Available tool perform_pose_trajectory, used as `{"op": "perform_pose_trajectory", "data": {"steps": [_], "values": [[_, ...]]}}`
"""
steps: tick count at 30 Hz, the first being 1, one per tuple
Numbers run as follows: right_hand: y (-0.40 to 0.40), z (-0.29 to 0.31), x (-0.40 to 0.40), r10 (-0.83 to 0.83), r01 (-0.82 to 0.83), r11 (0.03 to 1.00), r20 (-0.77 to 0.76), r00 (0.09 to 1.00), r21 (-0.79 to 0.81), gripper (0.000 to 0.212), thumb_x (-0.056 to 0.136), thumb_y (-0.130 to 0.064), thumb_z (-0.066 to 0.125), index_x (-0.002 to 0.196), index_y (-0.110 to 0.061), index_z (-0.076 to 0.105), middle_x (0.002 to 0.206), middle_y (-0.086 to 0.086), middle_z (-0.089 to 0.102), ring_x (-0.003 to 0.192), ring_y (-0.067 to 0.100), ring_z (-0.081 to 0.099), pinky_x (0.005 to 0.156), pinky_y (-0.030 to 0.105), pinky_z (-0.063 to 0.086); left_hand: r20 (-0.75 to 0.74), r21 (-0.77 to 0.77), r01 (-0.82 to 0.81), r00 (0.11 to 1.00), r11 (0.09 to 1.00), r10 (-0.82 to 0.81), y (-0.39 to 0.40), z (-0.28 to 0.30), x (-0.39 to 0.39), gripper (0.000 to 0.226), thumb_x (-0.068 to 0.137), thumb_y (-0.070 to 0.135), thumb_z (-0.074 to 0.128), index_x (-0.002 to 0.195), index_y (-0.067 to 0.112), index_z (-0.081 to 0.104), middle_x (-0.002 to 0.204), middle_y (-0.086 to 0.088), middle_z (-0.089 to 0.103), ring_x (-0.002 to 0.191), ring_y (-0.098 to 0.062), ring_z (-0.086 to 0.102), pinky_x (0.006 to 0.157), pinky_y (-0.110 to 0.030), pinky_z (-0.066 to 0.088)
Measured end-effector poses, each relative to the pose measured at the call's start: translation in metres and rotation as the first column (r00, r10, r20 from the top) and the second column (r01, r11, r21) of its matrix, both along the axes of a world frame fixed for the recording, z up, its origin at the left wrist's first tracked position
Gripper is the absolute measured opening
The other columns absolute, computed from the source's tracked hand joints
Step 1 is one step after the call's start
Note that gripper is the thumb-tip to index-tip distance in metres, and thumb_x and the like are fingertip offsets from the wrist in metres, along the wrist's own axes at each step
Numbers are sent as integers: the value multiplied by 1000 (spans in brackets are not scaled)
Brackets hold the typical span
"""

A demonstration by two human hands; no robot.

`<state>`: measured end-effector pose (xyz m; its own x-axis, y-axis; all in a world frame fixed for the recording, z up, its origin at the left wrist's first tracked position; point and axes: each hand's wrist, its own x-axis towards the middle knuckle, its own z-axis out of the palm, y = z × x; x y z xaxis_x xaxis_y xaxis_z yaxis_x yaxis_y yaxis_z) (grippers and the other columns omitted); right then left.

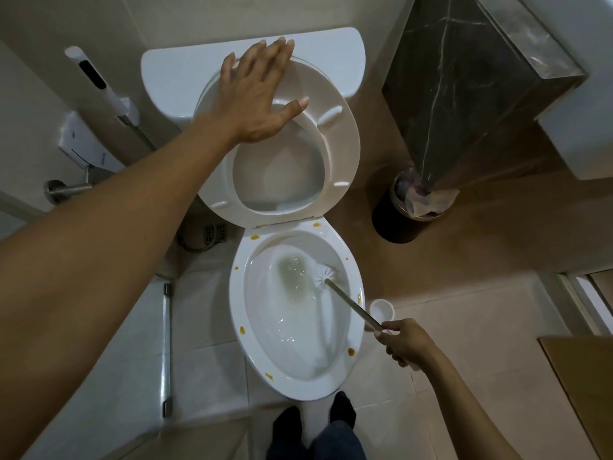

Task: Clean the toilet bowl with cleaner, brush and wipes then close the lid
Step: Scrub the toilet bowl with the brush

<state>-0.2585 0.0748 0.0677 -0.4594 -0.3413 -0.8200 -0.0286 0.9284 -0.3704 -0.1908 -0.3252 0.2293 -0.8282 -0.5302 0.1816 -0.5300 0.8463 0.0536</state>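
No brand or legible writing shows anywhere; the white box [87, 146] on the left wall carries small marks too blurred to read. The left hand [257, 94] reaches forward on a long, straight arm, fingers spread wide and flat, palm pressed on the upper edge of the raised seat [345, 151], fingertips reaching the cistern lid [172, 74]; it grips nothing. The right hand [406, 340] is low at the right, curled tight round the end of the toilet brush handle [353, 305]; the handle slants up-left over the rim, and the white brush head [323, 273] sits inside the toilet bowl [248, 330], at the right side of the murky yellowish water. One seat stands up against the cistern, showing four bumper pads; whether a lid is behind it cannot be told. Seven orange-brown spots [242, 331] dot the bowl's rim. One small white brush holder [381, 309] stands on the floor just beside the bowl, near the right hand; one dark round bin [394, 220] with a liner stands further back at the right. Two dark-socked feet [288, 423] stand at the bowl's near end.
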Motion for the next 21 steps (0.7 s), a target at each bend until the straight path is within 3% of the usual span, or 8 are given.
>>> {"op": "perform_pose_trajectory", "data": {"steps": [5,9,10,12,15,18,21], "values": [[-1,3,1,-93,79,993,-155,983,-92,30,86,-13,68,115,-3,68,64,10,69,48,14,63,47,18,49,3,4,-1,1000,1000,1,-1,1,0,82,87,69,19,152,24,-2,160,0,1,147,-23,0,115,-52,-1],[-7,16,5,-160,88,972,-342,926,-216,3,80,-21,74,81,-22,77,60,-2,70,63,14,70,71,28,56,6,7,-1,1000,1000,1,0,1,0,81,87,69,19,152,25,-2,160,1,1,147,-23,0,115,-52,-1],[-9,20,6,-203,108,957,-360,911,-268,7,80,-23,74,75,-27,75,60,-5,70,68,14,70,72,28,55,6,10,-1,1000,1000,1,0,1,1,81,87,69,19,152,25,-2,160,1,1,147,-23,0,115,-52,-1],[-13,27,9,-277,136,924,-380,883,-358,5,82,-26,73,80,-24,77,61,-9,69,69,4,65,65,16,47,4,12,-2,1000,1000,2,0,1,1,81,88,68,20,152,25,-2,160,1,1,147,-22,0,115,-51,-1],[-24,31,11,-250,71,917,-427,869,-393,15,84,-26,71,95,-16,77,65,-3,70,63,-2,58,57,3,35,4,9,-8,1000,1000,8,1,1,0,80,88,68,21,152,25,-2,160,1,1,147,-22,0,115,-51,-1],[-34,37,9,-197,-1,917,-456,868,-400,19,83,-28,71,96,-15,77,80,-1,73,70,7,62,59,9,40,7,11,-9,1000,1000,8,0,1,0,81,88,68,20,152,25,-2,160,1,1,147,-22,0,115,-52,-1],[-42,52,-1,-213,-31,894,-484,849,-447,16,81,-29,73,91,-16,77,77,-2,72,68,9,64,60,20,49,13,11,-9,1000,1000,9,0,2,0,81,87,69,20,152,25,-2,160,1,2,147,-22,0,115,-52,0]]}}
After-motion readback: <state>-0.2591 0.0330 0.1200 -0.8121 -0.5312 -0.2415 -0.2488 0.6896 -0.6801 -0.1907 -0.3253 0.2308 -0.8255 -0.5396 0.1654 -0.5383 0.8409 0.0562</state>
